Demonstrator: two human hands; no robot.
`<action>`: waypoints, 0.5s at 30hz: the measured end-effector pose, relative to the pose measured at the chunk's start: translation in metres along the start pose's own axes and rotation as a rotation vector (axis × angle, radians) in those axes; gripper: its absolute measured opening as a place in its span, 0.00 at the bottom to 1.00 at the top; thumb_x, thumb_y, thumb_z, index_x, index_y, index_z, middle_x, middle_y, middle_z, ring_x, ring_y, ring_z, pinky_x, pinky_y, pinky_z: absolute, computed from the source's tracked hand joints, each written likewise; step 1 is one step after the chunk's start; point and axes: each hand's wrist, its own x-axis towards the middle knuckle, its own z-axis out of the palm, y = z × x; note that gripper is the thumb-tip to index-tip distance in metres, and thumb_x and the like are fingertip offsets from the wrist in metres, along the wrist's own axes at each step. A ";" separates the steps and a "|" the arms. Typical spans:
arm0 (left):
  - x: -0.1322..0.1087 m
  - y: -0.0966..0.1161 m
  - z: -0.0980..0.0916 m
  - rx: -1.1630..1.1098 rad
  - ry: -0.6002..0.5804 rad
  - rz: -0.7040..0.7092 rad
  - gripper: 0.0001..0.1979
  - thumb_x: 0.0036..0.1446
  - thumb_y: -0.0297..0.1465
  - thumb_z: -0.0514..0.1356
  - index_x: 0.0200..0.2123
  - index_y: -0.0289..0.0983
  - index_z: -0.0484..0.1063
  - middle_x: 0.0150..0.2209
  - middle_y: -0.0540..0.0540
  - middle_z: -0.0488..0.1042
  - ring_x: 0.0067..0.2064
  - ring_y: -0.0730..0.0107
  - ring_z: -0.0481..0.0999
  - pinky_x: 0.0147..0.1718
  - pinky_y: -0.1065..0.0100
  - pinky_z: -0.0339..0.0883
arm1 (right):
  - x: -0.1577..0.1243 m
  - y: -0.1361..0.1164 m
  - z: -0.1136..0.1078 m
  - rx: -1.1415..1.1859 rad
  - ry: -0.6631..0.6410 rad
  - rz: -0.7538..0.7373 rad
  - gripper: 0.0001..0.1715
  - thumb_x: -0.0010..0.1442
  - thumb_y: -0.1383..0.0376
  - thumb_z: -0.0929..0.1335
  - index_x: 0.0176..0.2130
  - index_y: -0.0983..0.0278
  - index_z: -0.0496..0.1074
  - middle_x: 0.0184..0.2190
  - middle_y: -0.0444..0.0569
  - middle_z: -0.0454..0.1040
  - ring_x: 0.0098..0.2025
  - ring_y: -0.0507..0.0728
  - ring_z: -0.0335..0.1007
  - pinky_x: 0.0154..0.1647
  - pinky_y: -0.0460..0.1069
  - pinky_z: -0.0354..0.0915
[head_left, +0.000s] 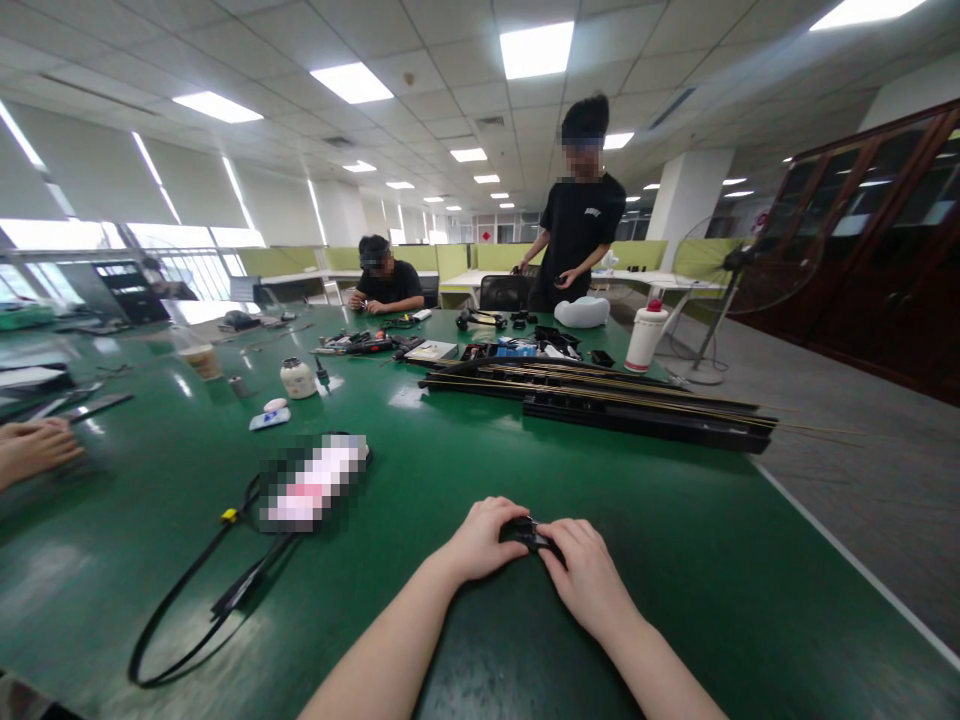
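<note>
Between my two hands is a small black part (529, 536), low over the green table (420, 600); its exact kind cannot be made out. My left hand (484, 540) is closed on its left end, thumb below and fingers above. On the other end, my right hand (586, 572) pinches the part with thumb and fingertips. Much of it is hidden by the fingers. Left of my hands lies a pixelated phone-like object (319, 485) with a black strap (169, 610) looped toward the front.
Long black strips with thin brass-coloured rods (645, 420) lie ahead to the right. Farther back stand a white cup (646, 338), a jar (298, 379) and assorted tools (367, 342). Another person's hand (37, 450) rests at far left. Two people are across the table.
</note>
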 end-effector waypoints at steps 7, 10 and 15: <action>0.000 0.002 -0.001 0.004 -0.004 -0.008 0.21 0.48 0.34 0.65 0.48 0.41 0.70 0.45 0.46 0.72 0.47 0.60 0.69 0.49 0.61 0.60 | 0.000 0.002 0.002 0.034 -0.006 0.012 0.11 0.58 0.67 0.63 0.41 0.61 0.71 0.37 0.50 0.74 0.41 0.59 0.68 0.43 0.55 0.64; 0.000 0.003 -0.002 0.007 -0.013 -0.011 0.21 0.48 0.34 0.65 0.48 0.41 0.70 0.45 0.46 0.72 0.47 0.59 0.69 0.49 0.61 0.60 | 0.000 0.000 0.001 0.036 -0.007 0.023 0.10 0.58 0.68 0.63 0.41 0.61 0.70 0.36 0.50 0.73 0.40 0.59 0.68 0.43 0.55 0.64; 0.001 0.003 -0.002 0.015 -0.025 -0.009 0.21 0.49 0.34 0.64 0.48 0.42 0.70 0.44 0.46 0.72 0.47 0.60 0.69 0.49 0.61 0.60 | 0.001 -0.005 -0.002 0.030 0.009 0.038 0.10 0.57 0.70 0.63 0.39 0.61 0.70 0.36 0.49 0.73 0.40 0.59 0.67 0.43 0.55 0.63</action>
